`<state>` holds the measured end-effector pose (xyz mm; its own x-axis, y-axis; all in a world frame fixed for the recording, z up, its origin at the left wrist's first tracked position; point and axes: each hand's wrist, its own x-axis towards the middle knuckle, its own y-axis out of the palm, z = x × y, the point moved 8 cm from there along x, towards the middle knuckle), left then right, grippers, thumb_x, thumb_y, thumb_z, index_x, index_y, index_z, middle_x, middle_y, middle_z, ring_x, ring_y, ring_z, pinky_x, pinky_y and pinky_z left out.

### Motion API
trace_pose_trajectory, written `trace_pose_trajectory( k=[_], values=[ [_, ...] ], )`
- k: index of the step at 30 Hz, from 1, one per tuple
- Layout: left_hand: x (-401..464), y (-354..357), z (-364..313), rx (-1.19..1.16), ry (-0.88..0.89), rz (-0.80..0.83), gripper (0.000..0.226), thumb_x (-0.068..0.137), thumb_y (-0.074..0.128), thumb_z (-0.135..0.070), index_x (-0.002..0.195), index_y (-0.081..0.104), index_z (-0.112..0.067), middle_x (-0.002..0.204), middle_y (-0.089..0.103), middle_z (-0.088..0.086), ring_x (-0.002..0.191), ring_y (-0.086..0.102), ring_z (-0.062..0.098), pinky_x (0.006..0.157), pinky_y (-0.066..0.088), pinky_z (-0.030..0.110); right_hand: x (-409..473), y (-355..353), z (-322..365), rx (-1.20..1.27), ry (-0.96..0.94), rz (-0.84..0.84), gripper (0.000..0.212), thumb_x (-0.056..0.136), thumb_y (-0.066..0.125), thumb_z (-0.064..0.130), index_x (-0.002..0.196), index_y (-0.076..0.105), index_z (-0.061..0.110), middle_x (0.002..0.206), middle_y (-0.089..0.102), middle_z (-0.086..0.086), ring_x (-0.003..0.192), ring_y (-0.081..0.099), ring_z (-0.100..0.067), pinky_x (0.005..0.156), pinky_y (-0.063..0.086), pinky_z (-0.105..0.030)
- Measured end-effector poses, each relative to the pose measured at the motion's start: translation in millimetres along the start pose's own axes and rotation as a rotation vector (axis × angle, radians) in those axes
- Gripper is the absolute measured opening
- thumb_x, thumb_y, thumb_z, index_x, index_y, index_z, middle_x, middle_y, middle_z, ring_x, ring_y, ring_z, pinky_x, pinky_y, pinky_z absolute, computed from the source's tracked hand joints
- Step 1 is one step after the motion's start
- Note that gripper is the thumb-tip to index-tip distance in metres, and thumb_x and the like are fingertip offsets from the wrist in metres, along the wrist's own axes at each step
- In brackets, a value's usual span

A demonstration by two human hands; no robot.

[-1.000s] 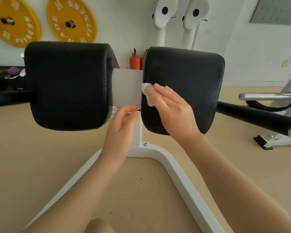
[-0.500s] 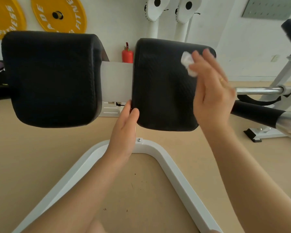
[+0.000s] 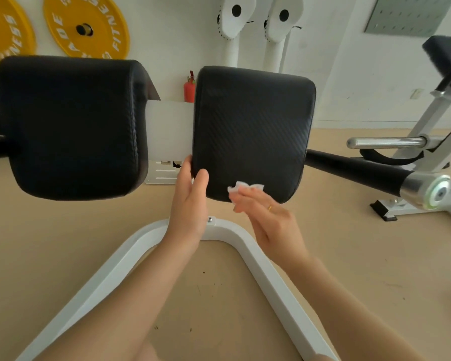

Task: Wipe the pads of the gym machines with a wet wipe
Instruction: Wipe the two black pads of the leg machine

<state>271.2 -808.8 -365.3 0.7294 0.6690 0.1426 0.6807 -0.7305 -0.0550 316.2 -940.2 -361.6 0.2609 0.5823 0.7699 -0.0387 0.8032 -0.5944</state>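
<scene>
Two black padded cushions stand side by side on a white machine frame: the left pad (image 3: 71, 126) and the right pad (image 3: 253, 128). My right hand (image 3: 268, 220) presses a crumpled white wet wipe (image 3: 241, 188) against the lower front edge of the right pad. My left hand (image 3: 190, 201) grips that pad's lower left corner, thumb on the front and fingers behind the edge. A ring shows on my right hand.
The white U-shaped base frame (image 3: 227, 233) lies on the tan floor under my arms. A black roller bar with a chrome end (image 3: 425, 187) sticks out at the right, beside another white machine (image 3: 427, 126). Yellow weight plates (image 3: 86, 27) and a red extinguisher (image 3: 189, 89) are at the wall.
My right hand swept the wipe from the right pad's left edge up to its upper right, then down to its lower edge. My left hand stayed at the pad's lower left corner.
</scene>
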Motion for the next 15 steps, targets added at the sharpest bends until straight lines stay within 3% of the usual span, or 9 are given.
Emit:
trace_pose_trajectory(
  k=[3,5,7,9,12,13,15],
  values=[
    [1,4,-4,-0.019,0.001,0.018,0.052,0.099,0.032,-0.03,0.147,0.013,-0.032,0.153,0.022,-0.013,0.139,0.022,0.007,0.109,0.023,0.026,16,-42,-12,0.085,0.196,-0.264,0.03,0.097,0.041,0.015,0.112,0.064,0.003,0.12,0.06,-0.004,0.117,0.052,-0.009,0.106,0.036,-0.021],
    [2,7,-6,-0.038,0.002,0.024,0.053,0.099,0.032,-0.029,0.147,0.012,-0.032,0.152,0.022,-0.012,0.138,0.023,0.008,0.11,0.024,0.029,33,-77,-27,0.105,0.377,-0.474,0.035,0.095,0.038,0.023,0.112,0.064,0.007,0.123,0.06,-0.004,0.119,0.049,-0.003,0.103,0.037,-0.018],
    [2,8,-7,-0.051,0.002,0.026,0.052,0.099,0.031,-0.029,0.147,0.013,-0.033,0.151,0.024,-0.012,0.138,0.025,0.009,0.109,0.025,0.028,49,-101,-37,0.107,0.418,-0.614,0.032,0.094,0.036,0.026,0.105,0.062,0.011,0.122,0.062,-0.004,0.115,0.046,0.014,0.098,0.037,-0.009],
    [2,7,-5,-0.047,0.005,0.025,0.05,0.099,0.03,-0.031,0.147,0.015,-0.033,0.15,0.026,-0.013,0.137,0.026,0.009,0.11,0.026,0.029,63,-103,-43,0.059,0.432,-0.609,0.03,0.095,0.034,0.028,0.105,0.058,0.013,0.125,0.061,-0.006,0.115,0.043,0.014,0.098,0.036,-0.007],
    [4,3,-1,-0.031,0.007,0.023,0.047,0.1,0.028,-0.034,0.146,0.019,-0.035,0.149,0.03,-0.013,0.136,0.028,0.008,0.112,0.027,0.031,67,-78,-50,-0.032,0.444,-0.412,0.033,0.097,0.034,0.027,0.111,0.058,0.01,0.118,0.061,-0.007,0.109,0.056,-0.013,0.095,0.045,-0.027],
    [5,2,0,-0.03,0.012,0.024,0.047,0.1,0.028,-0.034,0.146,0.02,-0.035,0.149,0.031,-0.013,0.136,0.03,0.008,0.112,0.027,0.031,62,-67,-50,-0.044,0.429,-0.343,0.036,0.097,0.032,0.028,0.11,0.059,0.007,0.116,0.061,-0.008,0.106,0.057,-0.018,0.092,0.045,-0.028],
    [6,1,0,-0.034,0.027,0.024,0.044,0.1,0.027,-0.032,0.145,0.024,-0.034,0.146,0.034,-0.013,0.133,0.033,0.007,0.106,0.03,0.023,46,-52,-49,-0.006,0.421,-0.277,0.032,0.097,0.034,0.025,0.106,0.059,0.006,0.111,0.06,-0.006,0.103,0.058,-0.021,0.087,0.04,-0.014]
  ],
)
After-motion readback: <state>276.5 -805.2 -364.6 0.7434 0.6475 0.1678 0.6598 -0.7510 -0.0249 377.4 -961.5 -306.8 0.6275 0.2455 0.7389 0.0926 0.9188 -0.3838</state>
